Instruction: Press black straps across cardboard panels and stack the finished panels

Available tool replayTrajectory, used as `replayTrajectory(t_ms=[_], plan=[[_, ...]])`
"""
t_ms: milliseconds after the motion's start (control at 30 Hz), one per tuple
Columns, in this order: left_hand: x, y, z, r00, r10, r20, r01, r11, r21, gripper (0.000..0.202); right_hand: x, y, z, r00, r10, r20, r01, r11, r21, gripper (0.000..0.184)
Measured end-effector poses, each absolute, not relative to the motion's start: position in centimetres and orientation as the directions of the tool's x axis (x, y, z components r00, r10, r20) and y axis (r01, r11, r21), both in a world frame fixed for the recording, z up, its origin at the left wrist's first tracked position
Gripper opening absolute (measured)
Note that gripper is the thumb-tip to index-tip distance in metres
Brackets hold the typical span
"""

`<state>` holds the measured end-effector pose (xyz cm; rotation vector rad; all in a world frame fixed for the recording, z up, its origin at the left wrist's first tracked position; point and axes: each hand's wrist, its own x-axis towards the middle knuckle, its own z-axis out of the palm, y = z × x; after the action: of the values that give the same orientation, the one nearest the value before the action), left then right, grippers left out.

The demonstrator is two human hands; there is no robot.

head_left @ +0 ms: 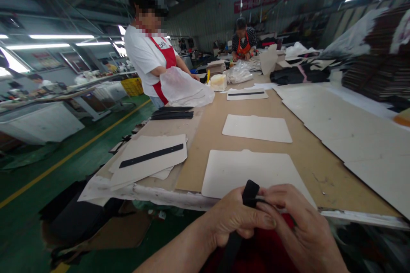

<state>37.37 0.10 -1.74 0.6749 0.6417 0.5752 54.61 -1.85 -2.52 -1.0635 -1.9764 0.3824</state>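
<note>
My left hand (pixel 232 213) is closed around a black strip (pixel 250 190), its rounded end sticking up above the thumb and its tail hanging below the fist. Close against it, my right hand (pixel 297 215) is closed too, fingertips pinched near the strip. A thin dark piece runs between the hands; whether it belongs to the strip I cannot tell. Just beyond my hands lies a pale board (pixel 250 170) with a small tab on its far edge. Farther off is a similar pale board (pixel 256 129).
Left on the table (pixel 192 153) are stacked boards (pixel 150 175), the top one bearing a black strip, with more black strips (pixel 173 114) behind. Large pale sheets (pixel 355 128) cover the right side. A co-worker (pixel 150 51) in a red apron stands at the far left; another person (pixel 243 42) works beyond.
</note>
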Motion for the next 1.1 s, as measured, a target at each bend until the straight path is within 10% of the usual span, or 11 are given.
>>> replayTrajectory(t_ms=[333, 633, 1100], plan=[[32.7, 0.3, -2.8, 0.532, 0.707, -0.466, 0.097, 0.496, 0.863, 0.037, 61.0, 0.4, -2.8, 0.173, 0.970, 0.168, 0.511, 0.057, -0.858, 0.033], [28.1, -0.2, -1.8, 0.213, 0.852, -0.478, 0.432, 0.356, 0.829, 0.033, 63.3, 0.2, -2.9, -0.002, 1.000, -0.029, 0.596, -0.022, -0.803, 0.043], [29.1, 3.8, -3.7, -0.084, 0.954, -0.288, 0.533, 0.287, 0.796, 0.048, 62.4, 6.6, -3.7, 0.112, 0.993, 0.030, 0.720, -0.061, -0.691, 0.035]])
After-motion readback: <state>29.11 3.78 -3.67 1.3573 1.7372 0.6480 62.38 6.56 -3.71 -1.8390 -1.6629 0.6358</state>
